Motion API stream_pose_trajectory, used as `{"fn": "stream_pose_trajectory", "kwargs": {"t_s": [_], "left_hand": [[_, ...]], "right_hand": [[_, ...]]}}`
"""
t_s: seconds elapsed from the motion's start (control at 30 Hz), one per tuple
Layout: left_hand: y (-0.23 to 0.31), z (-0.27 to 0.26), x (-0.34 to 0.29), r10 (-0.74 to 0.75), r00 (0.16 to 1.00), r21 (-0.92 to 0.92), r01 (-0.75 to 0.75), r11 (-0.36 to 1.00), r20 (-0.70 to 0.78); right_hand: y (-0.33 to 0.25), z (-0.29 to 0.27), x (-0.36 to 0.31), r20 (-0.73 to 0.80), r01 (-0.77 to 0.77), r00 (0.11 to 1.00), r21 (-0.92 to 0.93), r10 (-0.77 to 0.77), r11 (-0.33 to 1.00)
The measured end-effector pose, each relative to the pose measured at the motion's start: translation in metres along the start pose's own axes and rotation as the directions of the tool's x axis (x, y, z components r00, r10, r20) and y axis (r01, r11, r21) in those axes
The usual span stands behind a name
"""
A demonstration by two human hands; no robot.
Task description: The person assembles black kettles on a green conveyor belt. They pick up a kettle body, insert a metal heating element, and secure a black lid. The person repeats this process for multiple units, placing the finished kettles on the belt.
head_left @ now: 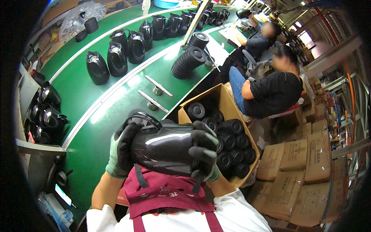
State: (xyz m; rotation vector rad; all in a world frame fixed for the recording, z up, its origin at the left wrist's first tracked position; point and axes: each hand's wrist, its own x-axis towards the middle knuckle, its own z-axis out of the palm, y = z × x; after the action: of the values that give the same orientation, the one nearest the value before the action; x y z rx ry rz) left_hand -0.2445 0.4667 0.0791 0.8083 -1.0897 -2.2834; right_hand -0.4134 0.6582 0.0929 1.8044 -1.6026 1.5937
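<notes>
A glossy black jug (164, 150) with a curved handle lies on its side in front of my chest, held between both hands. My left hand (121, 149), in a black and green work glove, is wrapped round the jug's left end, beside the handle. My right hand (205, 150), gloved the same way, grips the right end with its fingers over the top. Just beyond the jug, two short metal bars (158, 86) on round mounts stand on the green work surface (92, 145). An open carton (231, 102) by my right hand holds several round black parts.
Several black jugs (117, 60) stand in a row along the green surface. Stacked black discs (188, 62) sit near its right edge. More jugs (48, 116) are at the far left. Two people in black (270, 91) sit at the right. Closed cartons (288, 189) are piled at lower right.
</notes>
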Motion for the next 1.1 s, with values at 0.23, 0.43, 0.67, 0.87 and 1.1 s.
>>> {"fn": "stream_pose_trajectory", "kwargs": {"t_s": [0.23, 0.43, 0.67, 0.87, 1.1], "left_hand": [[0.019, 0.054, -0.026, 0.704, 0.589, 0.575, -0.757, 0.310, 0.396], [-0.060, -0.003, 0.032, 0.017, 1.000, 0.276, -0.011, 0.961, -0.018], [-0.161, -0.009, 0.025, -0.508, 0.793, -0.362, 0.607, 0.708, 0.337], [-0.150, -0.006, 0.016, 0.353, 0.842, 0.286, -0.485, 0.826, 0.408], [-0.171, -0.036, 0.027, 0.159, 0.714, 0.598, -0.670, 0.440, 0.682]], "right_hand": [[0.035, 0.027, -0.076, -0.012, -0.383, 0.513, 0.892, 0.858, 0.242], [0.016, -0.018, -0.068, 0.043, -0.721, 0.692, 0.001, 0.720, 0.693], [0.007, -0.044, -0.076, 0.045, -0.481, 0.877, 0.044, 0.479, 0.876], [0.005, -0.012, -0.107, -0.053, -0.470, 0.876, -0.317, 0.480, 0.824], [0.031, -0.008, -0.155, 0.084, -0.817, 0.519, 0.338, 0.850, 0.466]]}}
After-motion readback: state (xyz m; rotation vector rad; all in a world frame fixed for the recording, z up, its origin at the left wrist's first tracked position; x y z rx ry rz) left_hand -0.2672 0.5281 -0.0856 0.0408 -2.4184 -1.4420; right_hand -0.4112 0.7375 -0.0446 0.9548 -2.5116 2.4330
